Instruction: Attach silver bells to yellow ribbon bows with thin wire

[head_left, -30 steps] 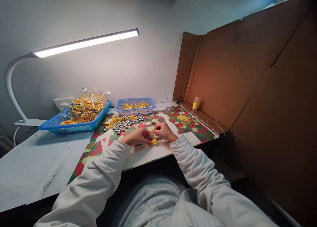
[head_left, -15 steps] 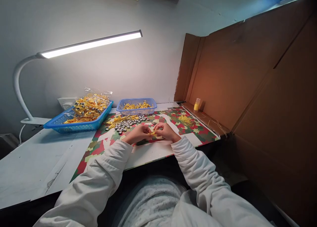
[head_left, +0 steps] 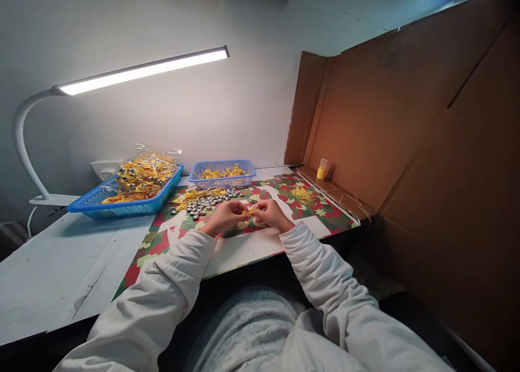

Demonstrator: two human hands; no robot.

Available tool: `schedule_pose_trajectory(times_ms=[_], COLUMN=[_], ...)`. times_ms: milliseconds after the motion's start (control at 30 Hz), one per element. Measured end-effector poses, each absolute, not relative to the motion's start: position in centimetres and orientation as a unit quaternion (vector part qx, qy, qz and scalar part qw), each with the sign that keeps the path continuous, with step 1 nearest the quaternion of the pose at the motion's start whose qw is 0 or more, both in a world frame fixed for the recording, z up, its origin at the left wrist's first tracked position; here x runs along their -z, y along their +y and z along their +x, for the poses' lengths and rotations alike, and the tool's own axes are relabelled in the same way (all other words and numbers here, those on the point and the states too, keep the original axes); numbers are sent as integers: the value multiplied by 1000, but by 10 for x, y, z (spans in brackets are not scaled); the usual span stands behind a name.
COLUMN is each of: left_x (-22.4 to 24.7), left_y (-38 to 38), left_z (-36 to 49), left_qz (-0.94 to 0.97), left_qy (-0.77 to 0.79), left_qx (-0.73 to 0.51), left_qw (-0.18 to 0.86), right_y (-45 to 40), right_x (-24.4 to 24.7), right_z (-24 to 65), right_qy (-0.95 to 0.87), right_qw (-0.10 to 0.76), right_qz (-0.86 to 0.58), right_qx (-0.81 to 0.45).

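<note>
My left hand [head_left: 226,217] and my right hand [head_left: 273,215] meet over the front of the patterned mat, fingertips pinched together. Between them is a thin yellow ribbon piece [head_left: 248,211], gripped from both sides; its exact shape is too small to make out. Just beyond my left hand lies a pile of shiny silver bell-like balls [head_left: 207,201]. Yellow ribbon pieces with thin stems [head_left: 189,198] are heaped against that pile. To the right of my right hand, a tangle of thin yellow cords [head_left: 304,195] rests on the mat.
A blue basket [head_left: 117,208] on the left is heaped with yellow bows and silver balls. Behind the pile stands a smaller blue basket [head_left: 222,181] of yellow pieces. A yellow-filled bottle [head_left: 322,169] stands near the cardboard wall [head_left: 390,112]. A lit lamp [head_left: 146,71] hangs above.
My fingers have shifted slightly on the yellow ribbon piece, and my right fingertips sit a little lower. The whole view has tilted a little; the piles and baskets look unchanged.
</note>
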State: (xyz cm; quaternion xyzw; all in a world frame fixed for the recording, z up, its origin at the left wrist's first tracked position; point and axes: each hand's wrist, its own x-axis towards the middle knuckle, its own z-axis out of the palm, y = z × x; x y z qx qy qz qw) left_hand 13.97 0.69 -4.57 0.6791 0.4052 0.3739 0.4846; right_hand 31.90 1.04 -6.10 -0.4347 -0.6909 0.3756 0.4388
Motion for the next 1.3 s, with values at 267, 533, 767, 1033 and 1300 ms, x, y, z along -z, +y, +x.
schedule_pose_trajectory(times_ms=[267,533,767,1033,1300], left_x=[41,40,45,45,45], left_y=[2,0,6,2,0], left_z=[141,143,142,141,142], left_qz=[700,714,667,640,638], left_qy=[432,431,457,451,449], left_qx=[-382,-382,-381,-397,-375], left_qw=[422,399,447,478,501], right_y=[10,11,7,1,5], right_x=[62,65,62,58,61], right_z=[318,317,313,311,309], right_qy=[-691,-710,-726,-736,-761], right_qw=[450,451,444,497,394], right_qz=[-441,-438,-453,-412,-477], right_qx=[-354,-319,-267,-203,-193])
